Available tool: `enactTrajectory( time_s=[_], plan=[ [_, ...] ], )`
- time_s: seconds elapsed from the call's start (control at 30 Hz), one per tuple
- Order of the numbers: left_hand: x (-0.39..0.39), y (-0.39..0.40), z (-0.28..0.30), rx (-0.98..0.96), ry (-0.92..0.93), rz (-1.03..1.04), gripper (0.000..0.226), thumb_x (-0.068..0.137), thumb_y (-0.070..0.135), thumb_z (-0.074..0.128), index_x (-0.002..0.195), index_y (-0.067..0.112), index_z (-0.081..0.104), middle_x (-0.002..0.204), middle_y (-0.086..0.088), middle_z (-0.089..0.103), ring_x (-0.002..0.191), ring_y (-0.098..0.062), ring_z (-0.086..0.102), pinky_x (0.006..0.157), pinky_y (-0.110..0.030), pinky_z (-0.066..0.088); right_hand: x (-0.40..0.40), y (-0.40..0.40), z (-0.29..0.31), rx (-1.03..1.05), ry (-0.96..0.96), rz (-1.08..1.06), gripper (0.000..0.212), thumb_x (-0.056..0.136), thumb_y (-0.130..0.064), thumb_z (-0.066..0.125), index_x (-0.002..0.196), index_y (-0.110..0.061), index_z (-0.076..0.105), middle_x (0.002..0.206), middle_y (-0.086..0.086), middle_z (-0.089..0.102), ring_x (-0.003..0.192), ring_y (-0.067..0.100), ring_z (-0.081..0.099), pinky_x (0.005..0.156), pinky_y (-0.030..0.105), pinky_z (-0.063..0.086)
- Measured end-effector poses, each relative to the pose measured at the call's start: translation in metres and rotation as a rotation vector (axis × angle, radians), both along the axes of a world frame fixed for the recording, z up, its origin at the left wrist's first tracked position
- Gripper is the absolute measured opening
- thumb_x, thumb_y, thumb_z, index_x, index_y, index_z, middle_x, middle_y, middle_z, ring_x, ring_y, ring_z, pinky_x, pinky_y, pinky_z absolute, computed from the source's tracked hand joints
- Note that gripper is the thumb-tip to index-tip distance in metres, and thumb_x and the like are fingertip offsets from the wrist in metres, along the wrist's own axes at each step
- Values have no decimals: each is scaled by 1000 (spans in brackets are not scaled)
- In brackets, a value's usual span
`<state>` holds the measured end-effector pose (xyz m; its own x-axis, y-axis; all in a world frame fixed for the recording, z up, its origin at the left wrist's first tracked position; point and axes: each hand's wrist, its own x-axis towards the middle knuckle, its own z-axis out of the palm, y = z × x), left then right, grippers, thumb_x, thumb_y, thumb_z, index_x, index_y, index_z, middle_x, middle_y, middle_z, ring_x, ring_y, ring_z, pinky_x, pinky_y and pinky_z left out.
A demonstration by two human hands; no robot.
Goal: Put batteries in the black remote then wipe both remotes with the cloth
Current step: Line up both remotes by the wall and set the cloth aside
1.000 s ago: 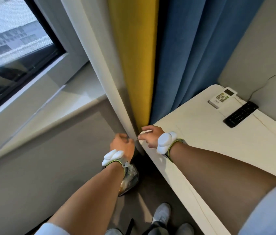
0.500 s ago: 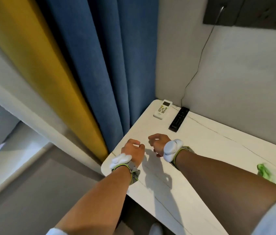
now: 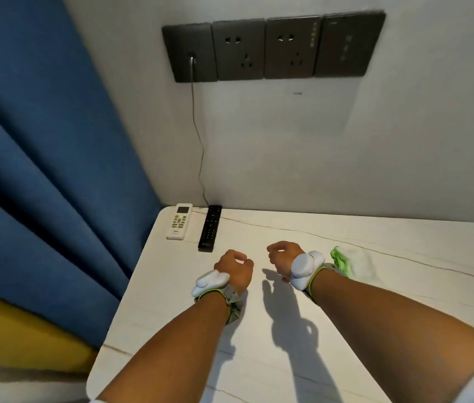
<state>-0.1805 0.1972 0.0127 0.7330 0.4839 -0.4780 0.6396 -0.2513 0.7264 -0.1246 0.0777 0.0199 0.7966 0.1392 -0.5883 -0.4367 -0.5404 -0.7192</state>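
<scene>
Black remote lies ahead and left of the left hand, long axis pointing away toward the wall.

The black remote (image 3: 210,227) sits on the bench (image 3: 288,359), just beside the white remote (image 3: 179,221) on its left and parallel to it. The left hand (image 3: 234,270), loosely curled on nothing, is nearer the black remote; the right hand (image 3: 283,258), likewise curled and empty, hangs farther right, close to the cloth (image 3: 352,264).

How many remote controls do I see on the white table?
2. The white remote control with a small screen lies at the table's far left corner; the slim black remote control lies just to its right. None seems hidden.
</scene>
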Motion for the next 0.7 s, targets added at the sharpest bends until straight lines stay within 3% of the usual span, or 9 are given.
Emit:
enactTrajectory(
  time_s=[0.1,0.2,0.27,0.33,0.43,0.5,0.57,0.7],
  plan=[
    [18,-20,-10,-14,16,-63,17,77,28,58,92,26,64,89,-7,73,83,-27,72,76,-44,61,5,-27,2,30,55,-145,35,99,-8,39,123,-17,61,98,4,58,55,9,50,46,16,35],
    [35,-44,-16,-41,27,-157,17,77,28,58,93,27,63,91,-8,73,86,-26,72,78,-45,60,11,-58,1,1,16,-236,35,96,-3,41,122,-12,62,87,9,58,63,21,61,40,17,32],
    [45,-59,-16,-61,39,-204,18,77,27,57,95,27,63,93,-7,73,88,-25,72,80,-45,60,14,-78,-1,-19,3,-261,36,94,0,42,124,-8,60,88,11,57,96,36,68,45,19,32],
    [51,-73,-17,-61,42,-232,20,80,26,56,99,25,64,95,-8,73,89,-27,71,80,-45,60,15,-95,-5,-62,-23,-230,38,93,-2,44,128,-7,58,101,12,56,118,38,60,56,18,36],
    [62,-94,-21,-51,50,-265,23,84,23,55,105,21,64,92,-6,71,86,-28,68,80,-44,60,19,-118,-10,-118,-41,-258,38,92,-6,49,129,-9,57,124,15,62,121,33,57,77,19,44],
    [71,-110,-27,-50,76,-307,25,85,24,54,108,22,63,83,0,67,81,-27,67,80,-40,60,27,-133,-18,-135,-74,-351,32,92,-9,55,123,-10,63,126,15,64,115,32,61,95,27,49],
    [77,-116,-31,-63,100,-324,27,86,25,54,111,22,61,80,0,63,84,-31,69,82,-40,59,32,-140,-20,-146,-102,-425,27,93,-16,58,118,-10,65,123,14,66,106,31,63,95,29,49],
    [87,-139,-47,-126,155,-343,35,88,25,55,122,16,53,92,-8,67,89,-33,66,89,-43,56,45,-166,-33,-225,-118,-461,32,90,-8,54,122,-9,60,125,16,64,116,35,58,95,30,44]
  ],
)
